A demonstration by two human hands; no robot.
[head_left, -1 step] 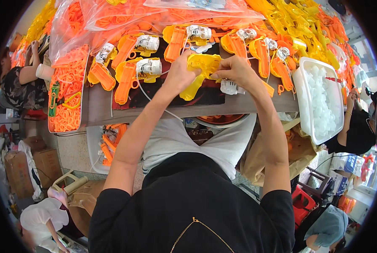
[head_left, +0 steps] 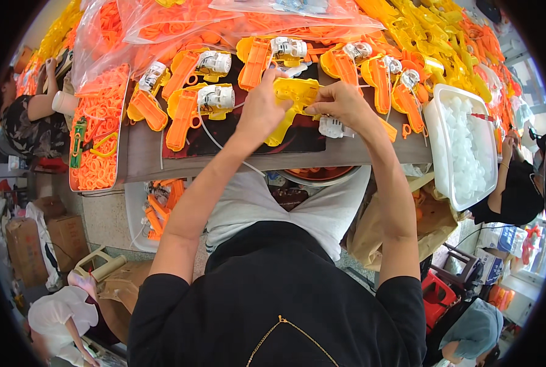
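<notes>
A yellow plastic toy-gun shell half (head_left: 294, 95) is held above the dark mat (head_left: 248, 142) at the table's front. My left hand (head_left: 264, 107) is closed on its left side. My right hand (head_left: 343, 105) is closed too, fingertips pinched at the shell's right edge; whether a small part is between them I cannot make out. Just below my right hand lies a white mechanism (head_left: 333, 127), partly covered by it. Left of my hands lies a part-built orange and yellow toy gun (head_left: 184, 116) with a white motor unit (head_left: 216, 96) and a thin pale tube.
Several more part-built toy guns (head_left: 258, 64) line the table behind my hands. A tray of small orange parts (head_left: 99, 140) stands at the left, a white tub of translucent pieces (head_left: 462, 147) at the right. Yellow shells (head_left: 432, 37) are heaped at the back right. Other people sit on both sides.
</notes>
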